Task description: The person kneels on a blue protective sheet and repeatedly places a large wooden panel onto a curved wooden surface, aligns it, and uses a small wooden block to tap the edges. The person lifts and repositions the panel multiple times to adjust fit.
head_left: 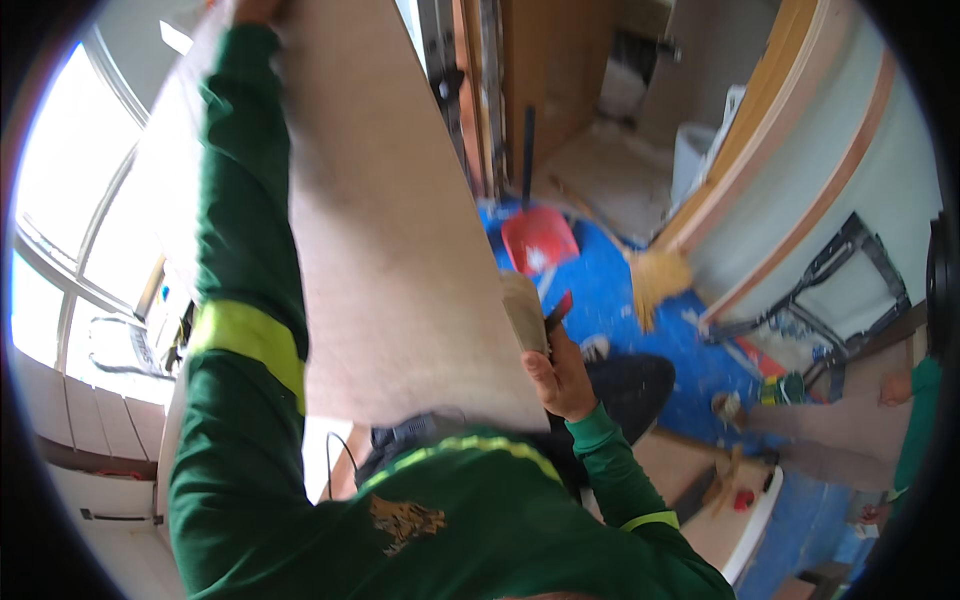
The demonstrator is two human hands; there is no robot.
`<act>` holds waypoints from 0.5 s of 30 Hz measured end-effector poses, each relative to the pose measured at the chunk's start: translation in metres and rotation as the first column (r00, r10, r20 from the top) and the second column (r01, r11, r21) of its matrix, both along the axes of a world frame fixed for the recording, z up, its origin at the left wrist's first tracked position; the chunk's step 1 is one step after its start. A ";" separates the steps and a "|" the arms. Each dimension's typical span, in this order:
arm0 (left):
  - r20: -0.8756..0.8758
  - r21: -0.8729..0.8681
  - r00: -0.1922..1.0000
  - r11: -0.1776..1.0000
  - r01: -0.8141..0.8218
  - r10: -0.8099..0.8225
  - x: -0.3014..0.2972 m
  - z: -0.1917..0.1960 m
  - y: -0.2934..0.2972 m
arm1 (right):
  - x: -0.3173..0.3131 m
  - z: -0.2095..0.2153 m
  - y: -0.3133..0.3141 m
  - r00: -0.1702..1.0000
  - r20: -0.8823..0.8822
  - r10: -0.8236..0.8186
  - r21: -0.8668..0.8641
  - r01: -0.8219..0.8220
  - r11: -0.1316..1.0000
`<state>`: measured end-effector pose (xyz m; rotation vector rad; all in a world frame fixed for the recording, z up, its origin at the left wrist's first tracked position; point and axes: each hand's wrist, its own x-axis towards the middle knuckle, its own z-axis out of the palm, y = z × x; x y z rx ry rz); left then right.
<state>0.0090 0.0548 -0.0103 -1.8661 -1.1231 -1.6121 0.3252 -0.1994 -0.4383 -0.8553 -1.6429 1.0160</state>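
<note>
A large pale wooden panel (390, 230) stretches from my waist up to the upper left. My left hand (255, 10) reaches along it with the arm stretched out and touches its far part; the fingers are cut off by the picture's upper edge. Beside the panel's lower right edge is my right hand (562, 380), closed round a dark tool with a red end (560, 312). Against that hand and the panel edge sits a tan, curved piece (524, 305), whose kind I cannot make out.
Blue covering (600, 300) lies on the floor, with a red dustpan (540, 240) and a yellow-bristled broom (658, 280) on it. A dark folding frame (840, 290) leans at the right wall. Another person (915, 410) stands far right. Windows (75, 170) line the left; a doorway opens ahead.
</note>
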 end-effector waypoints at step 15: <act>0.002 -0.089 0.985 0.981 -0.170 0.171 0.006 -0.023 -0.020 | -0.147 0.410 0.295 0.985 0.018 -0.171 0.575 0.129 0.808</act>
